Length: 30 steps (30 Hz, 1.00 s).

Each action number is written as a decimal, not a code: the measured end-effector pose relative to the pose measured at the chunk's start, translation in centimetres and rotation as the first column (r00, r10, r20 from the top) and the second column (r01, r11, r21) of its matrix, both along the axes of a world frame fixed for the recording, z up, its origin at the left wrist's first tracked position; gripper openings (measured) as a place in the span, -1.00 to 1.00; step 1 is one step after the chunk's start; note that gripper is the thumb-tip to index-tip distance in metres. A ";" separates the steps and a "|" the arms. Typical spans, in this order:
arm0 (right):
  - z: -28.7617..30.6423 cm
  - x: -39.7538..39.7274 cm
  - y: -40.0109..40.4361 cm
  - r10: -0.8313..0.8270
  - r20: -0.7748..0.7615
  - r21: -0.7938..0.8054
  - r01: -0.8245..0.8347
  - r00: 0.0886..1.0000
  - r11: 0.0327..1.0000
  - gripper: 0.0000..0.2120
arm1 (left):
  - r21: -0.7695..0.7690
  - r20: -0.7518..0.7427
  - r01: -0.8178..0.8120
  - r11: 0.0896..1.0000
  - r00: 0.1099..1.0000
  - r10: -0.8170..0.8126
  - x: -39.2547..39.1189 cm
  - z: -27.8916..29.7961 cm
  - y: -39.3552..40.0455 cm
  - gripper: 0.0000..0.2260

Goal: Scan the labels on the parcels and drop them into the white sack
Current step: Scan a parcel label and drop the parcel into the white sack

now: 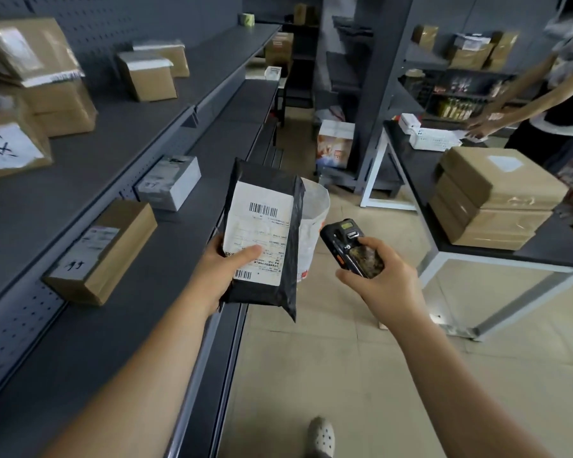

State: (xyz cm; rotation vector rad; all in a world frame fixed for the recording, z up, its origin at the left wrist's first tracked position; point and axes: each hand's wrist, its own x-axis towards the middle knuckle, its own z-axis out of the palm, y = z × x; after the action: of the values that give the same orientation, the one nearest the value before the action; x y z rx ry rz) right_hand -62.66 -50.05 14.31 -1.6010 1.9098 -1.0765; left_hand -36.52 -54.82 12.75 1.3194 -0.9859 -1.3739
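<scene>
My left hand [224, 274] grips a black plastic mailer parcel [278, 180] upright by its lower left edge, thumb pressed on its white barcode label [260, 233], which faces me. My right hand [382, 276] holds a black handheld scanner [351, 247] just right of the parcel, its head tilted up and to the left. The white sack [315, 219] stands open on the floor right behind the parcel, mostly hidden by it.
Grey shelves [90, 193] on the left carry cardboard boxes [103, 251] and a white box [169, 181]. A dark table [420, 166] on the right bears stacked brown parcels [490, 196]. Another person [556, 107] reaches over its far end. Tiled floor lies between.
</scene>
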 end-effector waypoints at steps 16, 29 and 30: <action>-3.9 -9.8 -29.3 0.074 -0.015 0.015 -0.074 0.997 0.997 -0.41 | -0.017 0.165 -0.029 0.999 0.986 0.032 -9.1 -1.1 -27.1 -0.74; -9.1 -13.9 -46.0 0.030 0.070 0.160 -0.041 0.997 0.986 -0.42 | 0.111 0.166 -0.014 0.994 0.986 -0.005 -13.7 -6.4 -44.6 -0.77; -9.7 -13.9 -47.4 0.028 0.070 0.175 -0.040 0.997 0.984 -0.42 | 0.124 0.164 -0.011 0.992 0.986 -0.009 -13.8 -7.3 -46.3 -0.76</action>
State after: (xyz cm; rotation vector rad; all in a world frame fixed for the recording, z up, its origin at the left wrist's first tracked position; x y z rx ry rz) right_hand -76.58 -97.43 4.58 -1.4764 1.8704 -0.9077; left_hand -50.32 -101.11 5.45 1.5466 -1.0220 -1.3606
